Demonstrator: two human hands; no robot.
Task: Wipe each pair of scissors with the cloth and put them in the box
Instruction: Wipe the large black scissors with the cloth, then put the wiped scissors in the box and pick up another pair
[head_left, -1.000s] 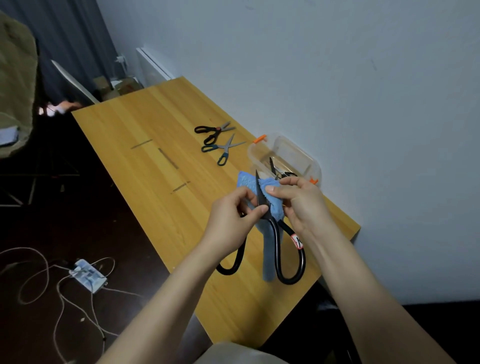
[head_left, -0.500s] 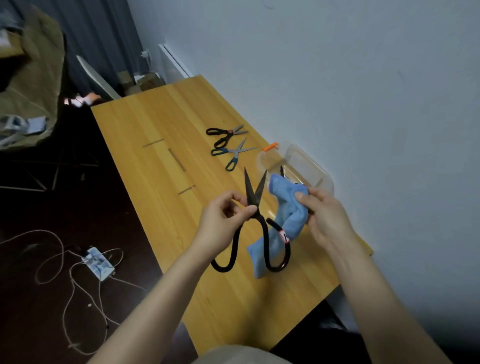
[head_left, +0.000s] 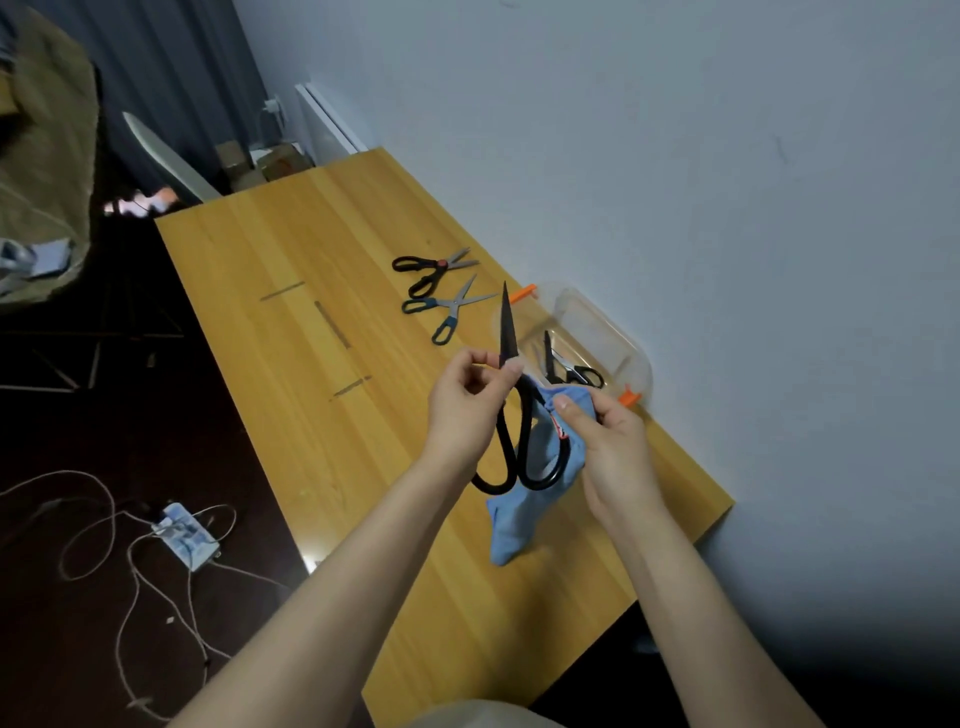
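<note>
Head view: since half a second ago the blades of the large black scissors (head_left: 525, 410) have gone from a spread V to closed, and my right hand (head_left: 608, 441) has slid the blue cloth (head_left: 511, 519) down onto the right handle loop.

My left hand (head_left: 465, 400) pinches the scissors at the base of the blades, thumb against fingertips. The tip points to 12 o'clock and the loops hang at 6, above the wooden table (head_left: 311, 415). My right hand clenches the bunched cloth against the right loop, thumb on top. A red-and-white label shows just beside the thumb, and the cloth's loose end hangs toward 6 o'clock, down to the tabletop.

The clear box (head_left: 623, 343), with orange clips, sits at 1 o'clock from my hands against the wall, with small black scissors (head_left: 569, 370) inside. At 12 o'clock on the table lie blue-handled scissors (head_left: 449, 312), and just beyond them black-handled scissors (head_left: 428, 267). Both are outside the box.

A power strip (head_left: 184, 535) with cables lies on the floor at 8 o'clock.
</note>
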